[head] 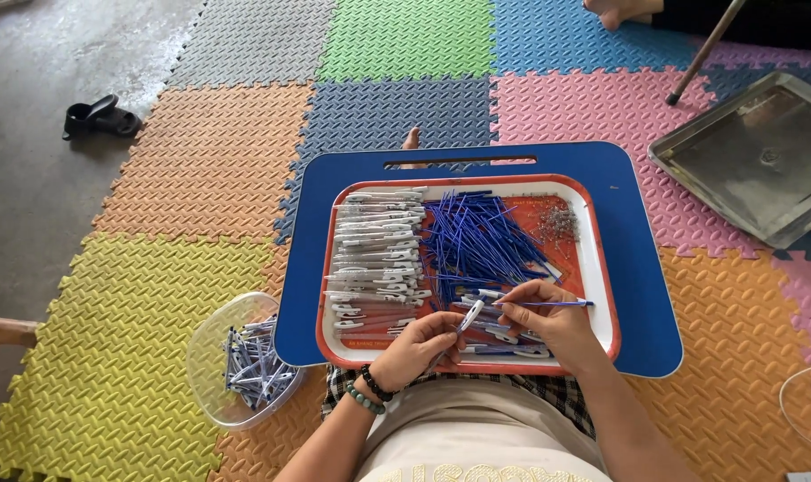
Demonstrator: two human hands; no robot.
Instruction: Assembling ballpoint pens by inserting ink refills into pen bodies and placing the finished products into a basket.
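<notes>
Head view looks down on an orange rectangular plastic tray with a white inner rim, resting on a blue lap desk. At the tray's near edge, the left hand pinches a white plastic pen barrel that points up and to the right, towards the right hand. That hand grips a thin blue ink refill, lying nearly level, its near end just beside the barrel's open tip. Both hands are closed on their parts. Further up the tray, glossy white barrels lie stacked on its left half, a loose tangle of blue refills at its centre, and small metal springs in its far right corner. Left of the tray, a clear plastic bowl holds finished pens on the ribbed foam floor mats.
</notes>
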